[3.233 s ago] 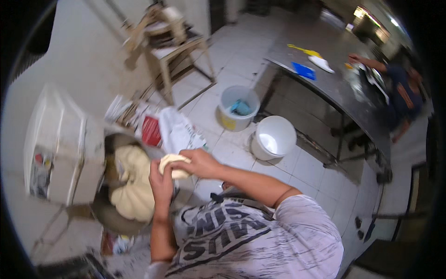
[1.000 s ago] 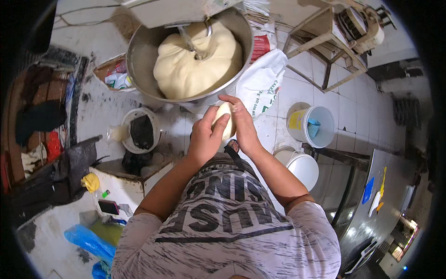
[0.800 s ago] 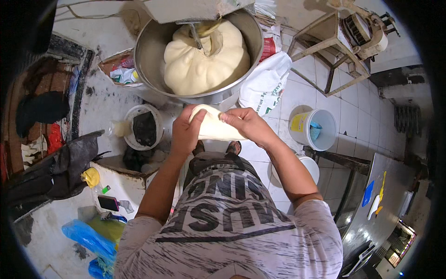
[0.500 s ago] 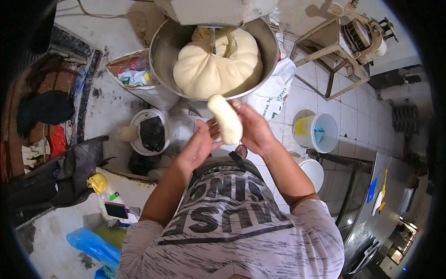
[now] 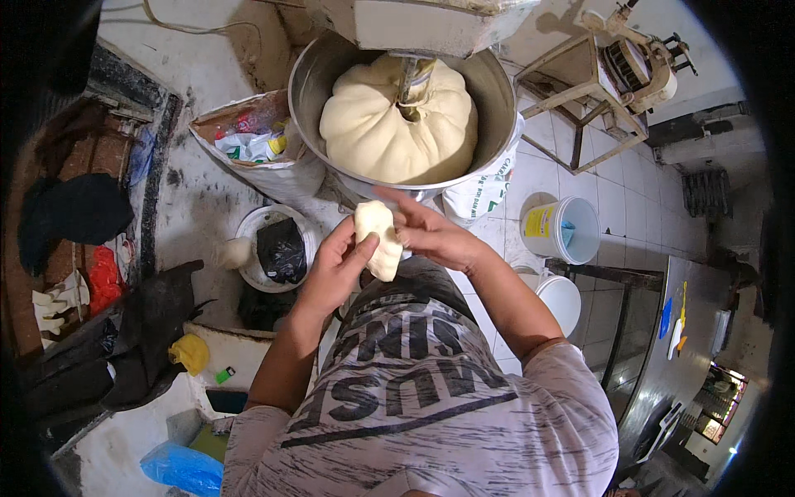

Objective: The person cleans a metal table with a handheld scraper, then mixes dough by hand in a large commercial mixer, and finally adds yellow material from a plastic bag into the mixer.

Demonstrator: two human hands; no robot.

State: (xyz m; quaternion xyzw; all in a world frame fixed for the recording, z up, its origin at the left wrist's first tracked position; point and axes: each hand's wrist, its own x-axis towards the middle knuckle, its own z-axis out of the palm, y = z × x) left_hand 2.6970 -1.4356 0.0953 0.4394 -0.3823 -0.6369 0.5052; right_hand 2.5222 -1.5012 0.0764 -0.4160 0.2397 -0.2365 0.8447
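Head view: the dough piece (image 5: 375,222), lately against the right hand (image 5: 443,238), now sits pinched between the left hand's (image 5: 330,267) fingers; the right fingers spread loosely beside it, suggesting hand-to-hand shaping. Beyond the fingers: bowl (image 5: 495,103).

Lettering (image 5: 414,338) on shirt (image 5: 431,439) and sack (image 5: 480,196)

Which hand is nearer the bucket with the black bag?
Left: the left hand, holding the dough piece, is just right of that bucket; the right hand is farther right.
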